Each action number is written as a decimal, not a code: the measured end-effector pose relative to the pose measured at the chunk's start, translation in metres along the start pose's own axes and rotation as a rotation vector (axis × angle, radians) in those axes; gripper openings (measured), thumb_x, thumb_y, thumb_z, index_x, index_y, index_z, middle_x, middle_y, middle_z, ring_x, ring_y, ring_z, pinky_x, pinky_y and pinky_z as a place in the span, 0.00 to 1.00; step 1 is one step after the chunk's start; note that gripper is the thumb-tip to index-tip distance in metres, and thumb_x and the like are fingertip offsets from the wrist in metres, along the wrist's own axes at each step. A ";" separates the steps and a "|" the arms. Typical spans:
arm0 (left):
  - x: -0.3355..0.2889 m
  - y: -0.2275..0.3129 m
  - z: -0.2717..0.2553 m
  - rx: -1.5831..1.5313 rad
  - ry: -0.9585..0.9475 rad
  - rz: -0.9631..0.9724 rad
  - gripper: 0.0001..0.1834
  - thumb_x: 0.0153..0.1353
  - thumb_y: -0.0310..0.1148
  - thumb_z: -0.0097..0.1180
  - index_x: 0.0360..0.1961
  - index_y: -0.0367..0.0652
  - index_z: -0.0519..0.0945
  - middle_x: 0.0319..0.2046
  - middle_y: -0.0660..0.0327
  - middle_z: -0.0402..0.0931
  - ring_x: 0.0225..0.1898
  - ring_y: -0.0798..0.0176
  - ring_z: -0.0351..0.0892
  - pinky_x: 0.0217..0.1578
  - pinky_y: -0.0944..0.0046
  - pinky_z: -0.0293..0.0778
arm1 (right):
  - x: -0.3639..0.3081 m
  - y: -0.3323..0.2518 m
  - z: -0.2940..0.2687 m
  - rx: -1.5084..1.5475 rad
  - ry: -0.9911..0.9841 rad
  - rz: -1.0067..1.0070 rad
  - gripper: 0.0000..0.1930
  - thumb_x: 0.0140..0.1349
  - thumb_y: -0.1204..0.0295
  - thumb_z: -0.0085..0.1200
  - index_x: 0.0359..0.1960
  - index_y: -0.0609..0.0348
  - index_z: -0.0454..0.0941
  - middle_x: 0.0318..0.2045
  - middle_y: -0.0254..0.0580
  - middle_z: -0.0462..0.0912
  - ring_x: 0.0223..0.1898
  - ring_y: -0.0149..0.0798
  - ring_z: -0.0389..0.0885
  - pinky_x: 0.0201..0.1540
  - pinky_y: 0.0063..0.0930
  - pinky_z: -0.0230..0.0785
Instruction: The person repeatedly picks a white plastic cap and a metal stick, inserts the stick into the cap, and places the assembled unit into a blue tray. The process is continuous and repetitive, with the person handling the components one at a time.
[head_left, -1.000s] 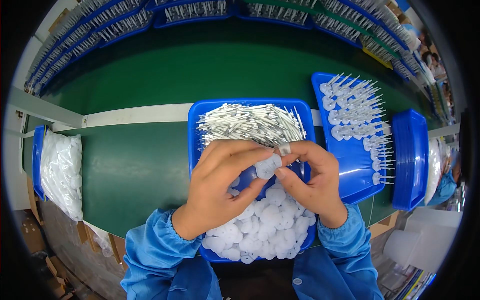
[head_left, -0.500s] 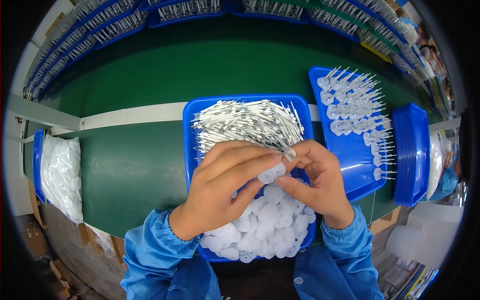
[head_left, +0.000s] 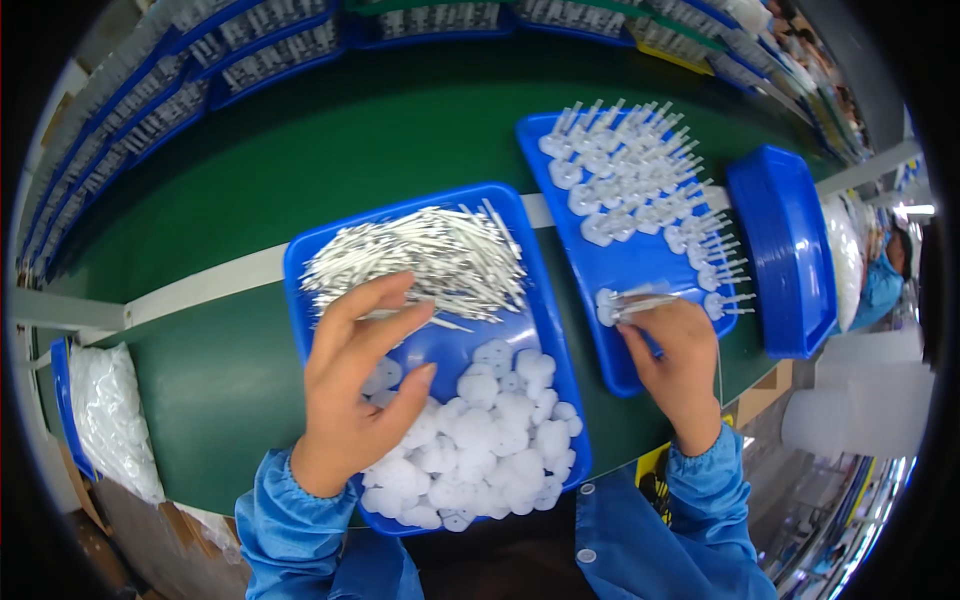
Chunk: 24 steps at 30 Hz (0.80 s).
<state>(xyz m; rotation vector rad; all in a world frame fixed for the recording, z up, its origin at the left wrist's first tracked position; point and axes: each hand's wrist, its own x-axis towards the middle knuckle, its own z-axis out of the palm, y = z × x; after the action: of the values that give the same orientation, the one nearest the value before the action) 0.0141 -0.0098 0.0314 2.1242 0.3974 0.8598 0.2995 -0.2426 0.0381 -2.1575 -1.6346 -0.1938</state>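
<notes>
My right hand (head_left: 678, 350) pinches a white disc piece with thin sticks (head_left: 608, 305) standing out of it, low over the blue tray on the right (head_left: 632, 270). Rows of similar disc-and-stick pieces (head_left: 622, 185) fill that tray's far part and right side. My left hand (head_left: 355, 385) is empty, thumb and fingers spread, above the middle blue tray (head_left: 296, 275). Loose thin white sticks (head_left: 420, 255) are heaped in that tray's far half. In its near half lies a pile of translucent white discs (head_left: 470, 435), partly covered by my left hand.
A stack of blue trays (head_left: 783, 255) stands at the far right of the green table (head_left: 220, 400). At the left edge is a clear plastic bag of white items (head_left: 112, 420) in a blue tray. More filled blue trays (head_left: 430, 22) line the back. Another person (head_left: 885, 275) shows at right.
Both hands were together over the middle tray, with the disc piece between them. My right hand has carried it to the right tray; my left has let go and opened. The view has turned.
</notes>
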 end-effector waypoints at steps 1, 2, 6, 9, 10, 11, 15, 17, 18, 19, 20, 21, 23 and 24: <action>0.001 -0.001 0.000 0.024 -0.034 0.016 0.30 0.54 0.16 0.72 0.61 0.38 0.89 0.68 0.45 0.78 0.66 0.45 0.82 0.57 0.54 0.85 | -0.001 -0.002 -0.004 -0.002 -0.015 -0.017 0.13 0.55 0.74 0.77 0.42 0.59 0.91 0.45 0.46 0.93 0.46 0.53 0.92 0.54 0.43 0.81; 0.003 0.002 0.002 0.019 -0.034 -0.018 0.23 0.54 0.15 0.70 0.53 0.37 0.91 0.67 0.45 0.79 0.66 0.45 0.82 0.55 0.55 0.86 | 0.001 -0.007 -0.009 -0.004 -0.030 -0.035 0.13 0.55 0.73 0.77 0.41 0.59 0.91 0.44 0.46 0.93 0.46 0.52 0.92 0.54 0.44 0.81; -0.001 0.004 0.004 0.008 0.002 -0.105 0.18 0.60 0.23 0.64 0.51 0.37 0.91 0.65 0.45 0.81 0.65 0.45 0.81 0.65 0.50 0.78 | -0.015 0.001 -0.016 0.052 0.045 0.090 0.08 0.58 0.72 0.75 0.38 0.58 0.90 0.44 0.44 0.94 0.47 0.50 0.92 0.54 0.44 0.80; 0.002 0.004 0.005 0.022 -0.033 -0.097 0.17 0.61 0.23 0.64 0.52 0.37 0.91 0.65 0.47 0.82 0.65 0.47 0.81 0.66 0.49 0.76 | -0.019 0.015 -0.017 0.131 0.074 0.169 0.10 0.59 0.72 0.74 0.41 0.57 0.89 0.41 0.42 0.93 0.42 0.48 0.91 0.49 0.42 0.79; 0.002 0.004 0.004 0.034 -0.027 -0.085 0.18 0.60 0.21 0.64 0.52 0.37 0.91 0.65 0.47 0.82 0.65 0.47 0.82 0.64 0.50 0.79 | -0.013 0.010 -0.016 0.118 0.053 0.172 0.11 0.59 0.72 0.74 0.42 0.56 0.89 0.39 0.41 0.93 0.41 0.47 0.91 0.48 0.42 0.78; 0.001 0.002 0.003 0.047 -0.021 -0.074 0.18 0.59 0.20 0.65 0.52 0.37 0.91 0.65 0.46 0.82 0.65 0.46 0.82 0.62 0.51 0.81 | -0.009 0.006 -0.015 0.105 0.031 0.175 0.12 0.59 0.72 0.75 0.43 0.55 0.89 0.38 0.40 0.92 0.39 0.46 0.91 0.46 0.42 0.78; 0.000 0.003 0.005 0.060 -0.010 -0.085 0.19 0.58 0.18 0.66 0.51 0.37 0.92 0.63 0.47 0.82 0.64 0.47 0.83 0.61 0.52 0.81 | 0.004 -0.015 -0.014 0.053 -0.047 0.325 0.14 0.60 0.66 0.75 0.45 0.51 0.87 0.30 0.34 0.88 0.28 0.39 0.87 0.33 0.37 0.74; 0.000 0.001 0.006 0.064 -0.017 -0.086 0.18 0.58 0.18 0.66 0.51 0.37 0.92 0.63 0.48 0.83 0.64 0.47 0.83 0.63 0.51 0.80 | 0.005 -0.009 -0.001 -0.006 0.001 0.196 0.13 0.60 0.65 0.74 0.45 0.50 0.87 0.28 0.32 0.86 0.26 0.40 0.86 0.30 0.38 0.73; 0.000 0.001 0.006 0.066 -0.021 -0.085 0.18 0.58 0.19 0.66 0.51 0.37 0.92 0.63 0.48 0.83 0.63 0.47 0.83 0.63 0.51 0.80 | 0.005 -0.004 0.004 -0.044 0.029 0.133 0.13 0.60 0.65 0.74 0.45 0.50 0.87 0.28 0.31 0.86 0.26 0.41 0.85 0.30 0.39 0.73; -0.001 0.001 0.006 0.060 -0.015 -0.088 0.18 0.58 0.19 0.66 0.51 0.37 0.92 0.63 0.48 0.83 0.63 0.47 0.84 0.64 0.51 0.79 | 0.008 -0.002 0.007 -0.074 0.057 0.065 0.13 0.59 0.66 0.74 0.45 0.49 0.87 0.27 0.31 0.86 0.26 0.41 0.85 0.30 0.40 0.73; -0.002 0.002 0.006 0.055 -0.009 -0.091 0.18 0.58 0.19 0.66 0.50 0.37 0.92 0.63 0.48 0.83 0.63 0.47 0.84 0.64 0.50 0.79 | 0.006 -0.002 0.001 -0.165 0.039 0.045 0.12 0.59 0.67 0.73 0.45 0.48 0.88 0.31 0.32 0.87 0.29 0.41 0.86 0.33 0.40 0.74; -0.001 0.002 0.005 0.049 -0.002 -0.094 0.18 0.58 0.19 0.66 0.50 0.38 0.92 0.63 0.48 0.83 0.63 0.47 0.84 0.65 0.50 0.78 | 0.004 0.002 -0.002 -0.182 0.053 0.014 0.12 0.59 0.67 0.73 0.44 0.47 0.88 0.34 0.32 0.87 0.31 0.41 0.87 0.35 0.39 0.75; -0.003 0.001 0.004 0.056 -0.005 -0.086 0.18 0.58 0.19 0.66 0.50 0.37 0.92 0.63 0.48 0.83 0.63 0.47 0.84 0.63 0.51 0.79 | -0.003 0.010 -0.008 -0.217 0.066 -0.052 0.11 0.59 0.68 0.72 0.44 0.47 0.89 0.39 0.32 0.89 0.35 0.42 0.88 0.40 0.38 0.76; -0.003 0.001 0.004 0.052 -0.005 -0.088 0.18 0.58 0.19 0.66 0.50 0.37 0.92 0.63 0.48 0.83 0.62 0.47 0.84 0.63 0.51 0.80 | -0.006 0.009 -0.016 -0.192 0.037 -0.074 0.10 0.60 0.69 0.72 0.44 0.46 0.89 0.41 0.32 0.89 0.37 0.42 0.88 0.42 0.38 0.77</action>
<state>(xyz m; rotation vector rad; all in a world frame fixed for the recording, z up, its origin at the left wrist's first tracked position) 0.0144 -0.0142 0.0296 2.1392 0.5119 0.8011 0.3085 -0.2565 0.0478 -2.2180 -1.7394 -0.4261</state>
